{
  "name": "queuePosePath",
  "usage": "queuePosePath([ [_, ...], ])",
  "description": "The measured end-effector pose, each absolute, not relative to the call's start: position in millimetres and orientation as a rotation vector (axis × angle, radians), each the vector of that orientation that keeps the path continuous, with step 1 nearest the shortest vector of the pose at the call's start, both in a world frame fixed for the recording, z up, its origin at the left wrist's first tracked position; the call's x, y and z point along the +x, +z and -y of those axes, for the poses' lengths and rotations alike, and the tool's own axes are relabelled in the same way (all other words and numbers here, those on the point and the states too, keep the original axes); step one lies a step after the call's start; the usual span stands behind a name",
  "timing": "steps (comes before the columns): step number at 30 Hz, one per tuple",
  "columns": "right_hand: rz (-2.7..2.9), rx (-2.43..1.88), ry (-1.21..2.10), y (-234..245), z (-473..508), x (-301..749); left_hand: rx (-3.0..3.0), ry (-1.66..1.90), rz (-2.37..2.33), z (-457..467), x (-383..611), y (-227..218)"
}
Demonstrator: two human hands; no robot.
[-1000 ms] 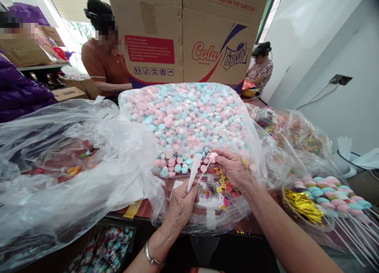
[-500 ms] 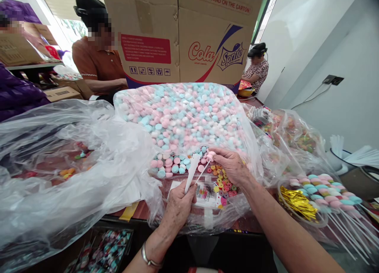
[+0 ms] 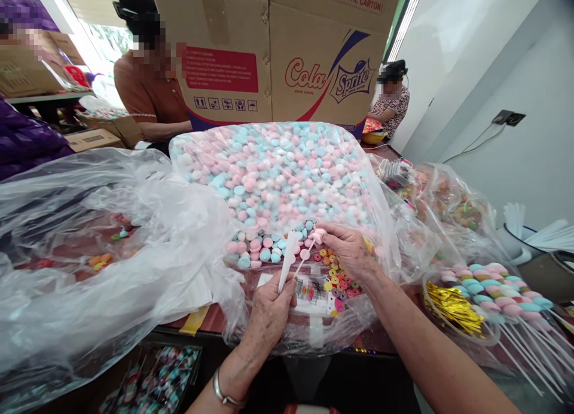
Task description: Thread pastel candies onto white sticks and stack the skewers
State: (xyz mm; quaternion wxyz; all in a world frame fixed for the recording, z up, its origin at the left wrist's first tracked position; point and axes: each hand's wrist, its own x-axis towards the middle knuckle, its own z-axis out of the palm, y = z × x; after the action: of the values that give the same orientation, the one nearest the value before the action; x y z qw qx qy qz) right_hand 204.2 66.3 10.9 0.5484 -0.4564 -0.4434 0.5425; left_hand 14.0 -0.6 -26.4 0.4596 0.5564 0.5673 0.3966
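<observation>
The left hand grips a bundle of white sticks and one single stick, whose upper end meets a pink candy pinched by the right hand. Between the hands, nearer the right, lie small ring candies. Beyond both sits a clear bag of pink and blue candies; gold ties lie right of the right hand.

1 view from the head, forward and down, near above left hand and right hand
</observation>
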Motion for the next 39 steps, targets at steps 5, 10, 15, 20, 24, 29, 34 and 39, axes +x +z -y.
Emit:
queuePosePath([
  [5,1.128,-1.124,1.251,11,-67,206,1.343,0.957,-1.371,1,14,-29],
  [10,1.322,-1.228,1.155,18,-65,213,1.364,0.978,-1.382,1,14,-24],
  [15,1.533,-1.209,1.073,14,-59,216,1.363,0.989,-1.393,0,14,-22],
  [20,1.458,-1.223,0.985,-4,-48,200,1.375,1.003,-1.393,0,15,-24],
  [24,1.508,-1.226,0.849,-4,-39,188,1.36,1.028,-1.378,-1,14,-27],
  [29,1.756,-1.196,0.808,-2,-25,172,1.351,1.062,-1.348,-2,14,-30],
  [34,1.853,-1.264,0.791,7,-29,186,1.288,1.087,-1.348,-1,14,-33],
  [39,2.134,-1.635,0.276,17,-58,218,1.228,1.095,-1.382,-1,15,-37],
])
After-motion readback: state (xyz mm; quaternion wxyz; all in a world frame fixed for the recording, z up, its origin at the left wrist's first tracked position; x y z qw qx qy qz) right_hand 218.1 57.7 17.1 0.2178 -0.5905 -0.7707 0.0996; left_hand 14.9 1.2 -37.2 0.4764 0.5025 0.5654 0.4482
